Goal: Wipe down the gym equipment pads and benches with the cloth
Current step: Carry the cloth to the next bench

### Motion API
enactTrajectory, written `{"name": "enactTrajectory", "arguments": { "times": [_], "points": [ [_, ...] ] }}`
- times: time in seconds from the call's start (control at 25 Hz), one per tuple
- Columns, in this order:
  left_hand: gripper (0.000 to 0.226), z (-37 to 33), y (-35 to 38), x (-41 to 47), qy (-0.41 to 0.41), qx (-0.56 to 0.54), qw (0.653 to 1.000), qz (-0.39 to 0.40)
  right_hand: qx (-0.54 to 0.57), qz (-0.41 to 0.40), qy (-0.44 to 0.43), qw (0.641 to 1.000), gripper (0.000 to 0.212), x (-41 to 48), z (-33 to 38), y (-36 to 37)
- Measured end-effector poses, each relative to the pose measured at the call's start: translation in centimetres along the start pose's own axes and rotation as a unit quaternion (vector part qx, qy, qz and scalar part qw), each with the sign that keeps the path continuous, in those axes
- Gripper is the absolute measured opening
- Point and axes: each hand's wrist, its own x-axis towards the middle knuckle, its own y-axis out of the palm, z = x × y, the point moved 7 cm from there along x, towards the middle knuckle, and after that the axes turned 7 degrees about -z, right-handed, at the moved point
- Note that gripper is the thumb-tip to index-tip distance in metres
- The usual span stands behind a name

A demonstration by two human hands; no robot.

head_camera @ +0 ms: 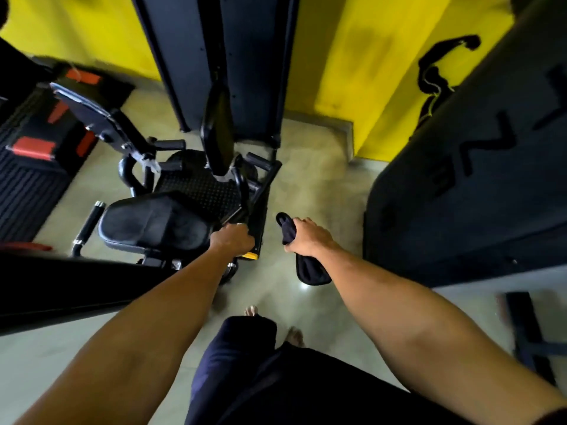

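Arms reach forward: right hand (308,237) fisted around dark cloth (310,268), left hand (234,240) gripping machine frame (257,222).

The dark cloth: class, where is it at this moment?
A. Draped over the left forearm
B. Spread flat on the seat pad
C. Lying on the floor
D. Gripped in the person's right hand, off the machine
D: the right hand is closed round the dark cloth, which hangs above the floor, clear of the seat pad.

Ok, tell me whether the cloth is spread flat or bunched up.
Bunched up. The dark cloth is gripped in the right hand, its ends hanging out above and below the closed fingers, touching no pad.
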Motion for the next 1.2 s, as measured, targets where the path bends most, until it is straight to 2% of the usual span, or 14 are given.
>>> {"name": "enactTrajectory", "arguments": {
  "times": [0.16,0.28,0.6,0.72,0.84,0.96,1.2],
  "points": [
    [0.052,-3.7,3.3,-1.5,0.071,0.092,0.991,0.069,0.047,-0.030,0.077,0.996,0.064,-6.1,-4.4,1.3],
    [0.044,-7.0,3.9,-3.1,0.118,0.100,0.986,0.068,0.082,-0.062,0.140,0.985,0.064,-10.7,-6.7,1.3],
    [0.054,-16.6,8.6,-9.6,0.276,0.187,0.940,0.078,0.144,-0.141,0.318,0.927,0.073,-26.7,-13.6,2.6],
    [0.053,-22.3,11.1,-14.5,0.344,0.200,0.913,0.093,0.163,-0.158,0.379,0.897,0.067,-33.3,-17.1,4.3],
    [0.054,-27.3,14.2,-19.5,0.403,0.212,0.885,0.099,0.180,-0.165,0.417,0.875,0.066,-38.8,-20.3,6.1],
    [0.051,-32.3,17.0,-25.3,0.442,0.240,0.861,0.071,0.199,-0.181,0.442,0.856,0.065,-44.7,-24.0,7.7],
    [0.052,-41.1,22.5,-35.6,0.463,0.264,0.845,0.042,0.192,-0.202,0.463,0.841,0.066,-54.7,-32.9,9.0]
  ]
}}
